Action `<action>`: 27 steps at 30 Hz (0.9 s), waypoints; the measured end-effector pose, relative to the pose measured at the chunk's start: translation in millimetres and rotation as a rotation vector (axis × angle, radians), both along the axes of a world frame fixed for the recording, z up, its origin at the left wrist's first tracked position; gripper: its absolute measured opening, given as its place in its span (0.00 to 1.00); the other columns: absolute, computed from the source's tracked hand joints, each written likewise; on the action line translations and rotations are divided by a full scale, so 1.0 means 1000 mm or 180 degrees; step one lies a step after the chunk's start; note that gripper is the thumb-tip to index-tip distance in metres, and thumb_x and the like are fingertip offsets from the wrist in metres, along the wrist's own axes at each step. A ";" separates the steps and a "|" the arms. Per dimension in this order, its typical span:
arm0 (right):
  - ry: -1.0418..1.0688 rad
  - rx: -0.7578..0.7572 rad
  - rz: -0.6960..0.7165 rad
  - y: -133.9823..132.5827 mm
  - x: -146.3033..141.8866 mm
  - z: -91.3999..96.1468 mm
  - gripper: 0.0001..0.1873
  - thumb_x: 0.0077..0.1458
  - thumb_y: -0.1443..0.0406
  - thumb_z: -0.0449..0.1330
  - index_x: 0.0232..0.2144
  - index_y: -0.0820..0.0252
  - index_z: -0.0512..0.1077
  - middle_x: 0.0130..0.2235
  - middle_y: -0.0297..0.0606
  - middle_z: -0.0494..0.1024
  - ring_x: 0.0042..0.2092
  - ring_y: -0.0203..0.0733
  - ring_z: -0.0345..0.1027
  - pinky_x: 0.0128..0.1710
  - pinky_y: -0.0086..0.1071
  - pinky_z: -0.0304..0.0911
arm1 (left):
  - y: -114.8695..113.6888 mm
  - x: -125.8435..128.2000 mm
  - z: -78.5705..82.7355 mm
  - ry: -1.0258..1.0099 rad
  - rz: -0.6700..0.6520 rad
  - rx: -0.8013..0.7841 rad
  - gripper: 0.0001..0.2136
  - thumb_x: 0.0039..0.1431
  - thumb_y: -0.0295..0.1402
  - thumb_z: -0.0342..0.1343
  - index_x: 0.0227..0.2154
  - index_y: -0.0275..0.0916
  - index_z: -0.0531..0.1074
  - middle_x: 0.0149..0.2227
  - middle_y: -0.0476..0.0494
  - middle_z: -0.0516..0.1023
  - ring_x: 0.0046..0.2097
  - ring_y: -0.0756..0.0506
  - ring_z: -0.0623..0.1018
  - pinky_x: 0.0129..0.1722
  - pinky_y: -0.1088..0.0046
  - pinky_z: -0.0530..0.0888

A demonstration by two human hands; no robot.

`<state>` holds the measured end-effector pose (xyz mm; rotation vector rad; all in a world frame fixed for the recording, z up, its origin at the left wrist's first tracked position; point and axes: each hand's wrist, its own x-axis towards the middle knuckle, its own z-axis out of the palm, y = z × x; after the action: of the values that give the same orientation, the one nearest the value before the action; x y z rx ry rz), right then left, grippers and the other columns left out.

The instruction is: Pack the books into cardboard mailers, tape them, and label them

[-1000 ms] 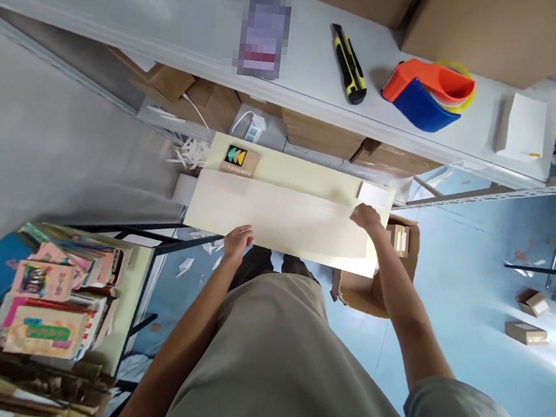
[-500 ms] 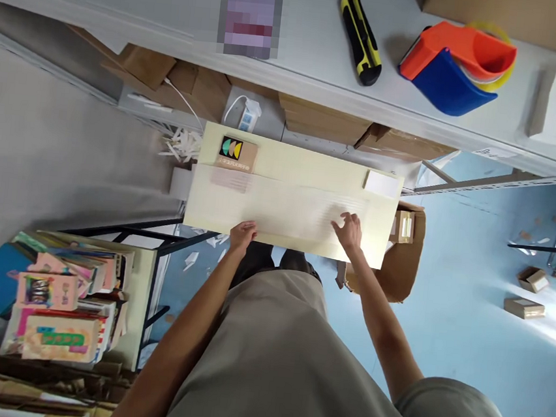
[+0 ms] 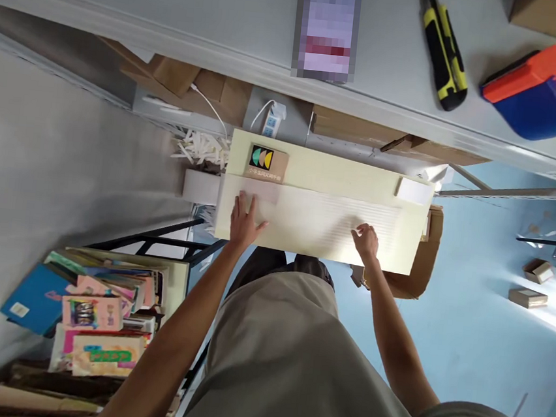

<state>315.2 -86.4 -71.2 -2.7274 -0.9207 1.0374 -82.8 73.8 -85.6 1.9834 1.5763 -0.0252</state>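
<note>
A long translucent plastic sheet [image 3: 316, 215], finely lined toward its right part, lies across a pale yellow tabletop [image 3: 336, 165]. Its left end covers the lower part of a brown book [image 3: 273, 162] with a black, green and yellow emblem. My left hand [image 3: 246, 224] rests on the sheet near that end, fingers spread. Farther right, my right hand [image 3: 366, 242] is over the lined part, its fingers curled in toward the thumb; whatever may be between them is hidden. A small white stack [image 3: 415, 191] sits at the table's far right corner.
Above the table runs a grey shelf [image 3: 178, 18] with a blurred-out phone [image 3: 327, 36], a yellow-black utility knife [image 3: 445, 51] and an orange-blue tape dispenser [image 3: 540, 89]. Books [image 3: 100, 322] are piled at lower left. An open carton [image 3: 425, 262] stands right of the table.
My left hand has moved from the sheet's front edge onto its left part and spread its fingers. My right hand's fingers have curled closer together. The view has shifted left.
</note>
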 end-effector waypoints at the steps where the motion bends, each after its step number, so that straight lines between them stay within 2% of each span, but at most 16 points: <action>1: 0.0202 0.0121 -0.0003 0.011 -0.024 0.001 0.07 0.67 0.60 0.65 0.43 0.56 0.79 0.49 0.50 0.86 0.48 0.53 0.81 0.47 0.42 0.75 | 0.003 -0.002 -0.002 -0.0030 -0.0125 -0.0020 0.49 0.64 0.46 0.71 0.81 0.34 0.56 0.85 0.21 0.39 0.84 0.21 0.44 0.80 0.38 0.55; 3: 0.0777 0.0380 0.0054 0.039 -0.078 0.001 0.09 0.69 0.56 0.66 0.39 0.54 0.80 0.42 0.44 0.88 0.44 0.50 0.83 0.45 0.39 0.77 | 0.007 -0.005 -0.005 -0.0102 -0.0284 -0.0034 0.50 0.64 0.45 0.72 0.81 0.34 0.56 0.84 0.21 0.39 0.85 0.21 0.43 0.80 0.38 0.52; 6: 0.1721 0.0744 0.0210 0.088 -0.156 -0.005 0.13 0.70 0.52 0.65 0.38 0.53 0.81 0.38 0.38 0.89 0.39 0.46 0.86 0.41 0.33 0.77 | 0.012 -0.009 -0.006 -0.0166 -0.0398 -0.0048 0.47 0.65 0.45 0.71 0.81 0.35 0.58 0.84 0.20 0.42 0.85 0.22 0.43 0.81 0.37 0.49; 8: 0.2015 0.0743 0.0064 0.118 -0.191 -0.012 0.15 0.71 0.51 0.66 0.37 0.54 0.81 0.36 0.37 0.89 0.34 0.42 0.85 0.37 0.30 0.77 | 0.015 -0.012 -0.004 -0.0206 -0.0460 -0.0072 0.44 0.67 0.45 0.69 0.80 0.36 0.60 0.84 0.21 0.43 0.85 0.23 0.45 0.80 0.36 0.49; 10: 0.2097 0.0574 -0.0171 0.139 -0.209 -0.021 0.16 0.71 0.52 0.67 0.34 0.55 0.81 0.35 0.37 0.90 0.30 0.38 0.83 0.34 0.28 0.75 | 0.018 -0.014 -0.001 -0.0255 -0.0502 -0.0087 0.40 0.69 0.45 0.67 0.79 0.37 0.63 0.84 0.21 0.46 0.84 0.23 0.47 0.80 0.37 0.50; 12: 0.2063 0.0415 -0.0351 0.149 -0.215 -0.028 0.19 0.72 0.55 0.67 0.29 0.56 0.79 0.34 0.37 0.89 0.27 0.36 0.81 0.32 0.26 0.73 | 0.023 -0.016 0.002 -0.0322 -0.0478 -0.0070 0.34 0.70 0.44 0.64 0.75 0.38 0.68 0.83 0.23 0.51 0.83 0.23 0.52 0.79 0.38 0.54; 15: 0.2012 0.0323 -0.0486 0.148 -0.211 -0.036 0.24 0.74 0.56 0.65 0.24 0.57 0.77 0.32 0.37 0.89 0.24 0.34 0.79 0.28 0.25 0.71 | 0.041 -0.012 0.005 -0.0477 -0.0263 0.0017 0.22 0.73 0.42 0.59 0.64 0.40 0.78 0.77 0.24 0.65 0.79 0.25 0.63 0.76 0.42 0.62; 17: 0.2071 0.0266 -0.0574 0.145 -0.208 -0.037 0.26 0.74 0.54 0.66 0.23 0.58 0.77 0.31 0.38 0.88 0.23 0.34 0.78 0.26 0.24 0.69 | 0.064 -0.005 0.003 -0.0565 -0.0005 0.0104 0.19 0.74 0.42 0.56 0.60 0.40 0.79 0.72 0.23 0.70 0.76 0.25 0.67 0.74 0.43 0.65; 19: 0.2177 0.0208 -0.0673 0.143 -0.207 -0.037 0.26 0.73 0.53 0.67 0.23 0.58 0.77 0.30 0.39 0.88 0.24 0.35 0.79 0.24 0.24 0.68 | 0.094 0.005 -0.001 -0.0575 0.0269 0.0123 0.21 0.73 0.42 0.56 0.62 0.36 0.76 0.69 0.20 0.72 0.73 0.23 0.70 0.72 0.42 0.66; 21: 0.2282 0.0166 -0.0771 0.143 -0.206 -0.037 0.27 0.74 0.52 0.67 0.23 0.58 0.76 0.29 0.40 0.88 0.25 0.36 0.81 0.25 0.24 0.70 | 0.127 0.016 -0.008 -0.0470 0.0518 -0.0009 0.26 0.70 0.42 0.61 0.64 0.31 0.72 0.65 0.15 0.76 0.69 0.20 0.74 0.71 0.41 0.68; 23: 0.2360 0.0140 -0.0850 0.144 -0.207 -0.039 0.28 0.74 0.52 0.67 0.23 0.58 0.75 0.29 0.40 0.88 0.27 0.36 0.82 0.27 0.23 0.71 | 0.159 0.023 -0.016 -0.0293 0.0732 -0.0290 0.30 0.61 0.42 0.69 0.61 0.29 0.73 0.56 0.15 0.81 0.63 0.19 0.79 0.65 0.42 0.72; 25: 0.2423 0.0112 -0.0915 0.145 -0.207 -0.041 0.28 0.73 0.51 0.67 0.23 0.58 0.76 0.30 0.40 0.89 0.27 0.35 0.82 0.28 0.23 0.72 | 0.185 0.025 -0.021 -0.0174 0.0821 -0.0706 0.28 0.51 0.42 0.77 0.52 0.33 0.77 0.47 0.24 0.85 0.55 0.22 0.83 0.58 0.47 0.76; 27: 0.2472 0.0083 -0.0970 0.146 -0.206 -0.043 0.27 0.72 0.50 0.69 0.24 0.59 0.78 0.31 0.40 0.89 0.28 0.35 0.83 0.28 0.22 0.72 | 0.203 0.023 -0.024 -0.0270 0.0712 -0.1152 0.22 0.45 0.42 0.79 0.40 0.39 0.78 0.38 0.35 0.85 0.48 0.28 0.84 0.50 0.55 0.78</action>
<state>108.8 59.3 -114.6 -2.0286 -0.3663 1.7654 -59.7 276.5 -109.2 1.5071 1.6011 -0.1263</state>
